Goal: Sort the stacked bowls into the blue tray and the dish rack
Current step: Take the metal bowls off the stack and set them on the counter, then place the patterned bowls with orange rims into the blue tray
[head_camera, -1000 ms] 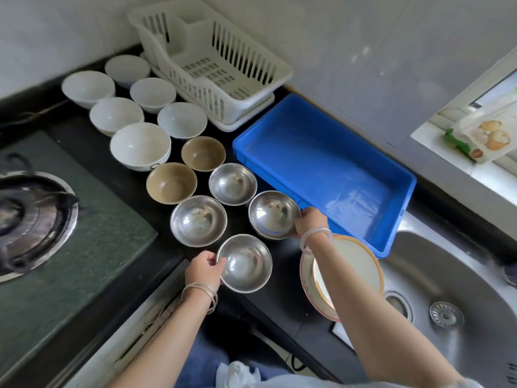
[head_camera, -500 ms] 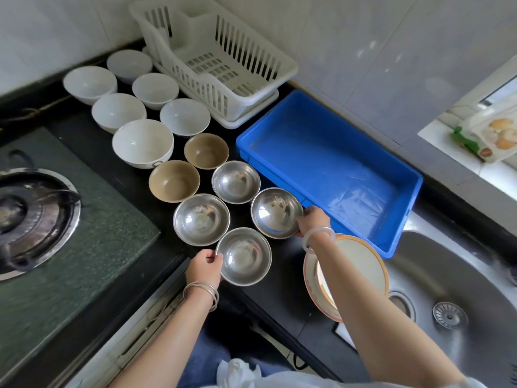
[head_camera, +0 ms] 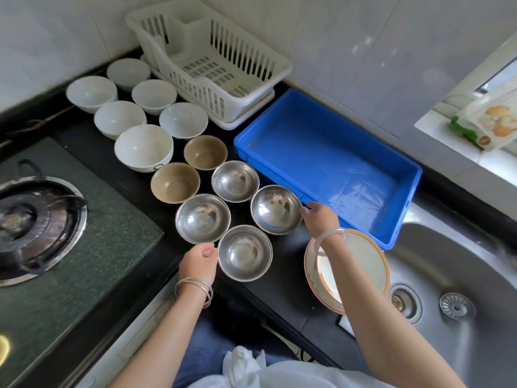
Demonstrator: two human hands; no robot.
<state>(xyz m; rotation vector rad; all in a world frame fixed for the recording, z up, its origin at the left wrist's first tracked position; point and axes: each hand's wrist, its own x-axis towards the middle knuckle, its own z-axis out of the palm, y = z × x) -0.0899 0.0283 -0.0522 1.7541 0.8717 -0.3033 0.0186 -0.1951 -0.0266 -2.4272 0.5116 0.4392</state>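
Note:
Several steel bowls stand on the black counter. My left hand (head_camera: 199,261) grips the left rim of the nearest steel bowl (head_camera: 245,253). My right hand (head_camera: 319,218) holds the right rim of another steel bowl (head_camera: 276,210), next to the blue tray (head_camera: 327,161), which holds nothing. Two more steel bowls (head_camera: 202,218) (head_camera: 235,181) sit behind. Two brown bowls (head_camera: 175,182) (head_camera: 205,152) and several white bowls (head_camera: 143,147) lie further back left. The white dish rack (head_camera: 212,60) stands at the wall and holds no dishes.
A large plate with an orange rim (head_camera: 363,264) leans at the edge of the steel sink (head_camera: 453,289), under my right forearm. A gas burner (head_camera: 30,225) sits at the left. A food packet (head_camera: 492,119) lies on the window sill at right.
Both hands stay on the rims of the same two steel bowls. The camera has shifted slightly; the bowls have barely moved.

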